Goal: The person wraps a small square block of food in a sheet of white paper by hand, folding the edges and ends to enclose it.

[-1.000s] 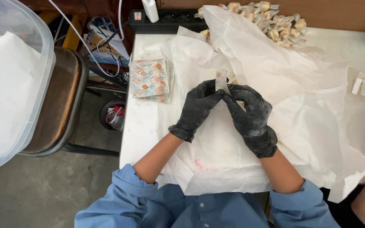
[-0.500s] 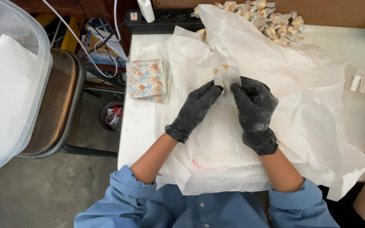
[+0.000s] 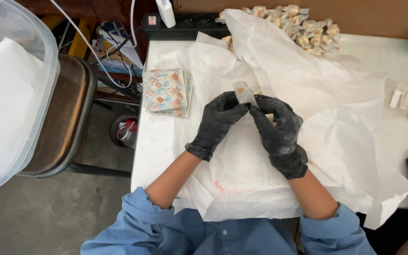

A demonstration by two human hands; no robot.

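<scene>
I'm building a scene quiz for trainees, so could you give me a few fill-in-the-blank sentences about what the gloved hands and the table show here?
1. Both hands, the left hand and the right hand, wear ____ gloves.
2. Together they pinch a small wrapped piece over a sheet of ____ paper.
3. The stack of patterned wrappers lies to the ____ of the left hand.
4. The heap of wrapped pieces lies at the table's ____ edge.

Missing words: black; white; left; far

Stack of flat square wrappers [image 3: 166, 91], patterned orange, blue and cream, left on the counter [image 3: 149, 151], near its far edge. Heap of small wrapped pieces [image 3: 303, 26], clear film over tan, far centre-right. One small clear-wrapped piece [image 3: 244, 93] pinched between gloved fingers [image 3: 242, 109], centre. Pale small packets [image 3: 403, 99] far right.
</scene>
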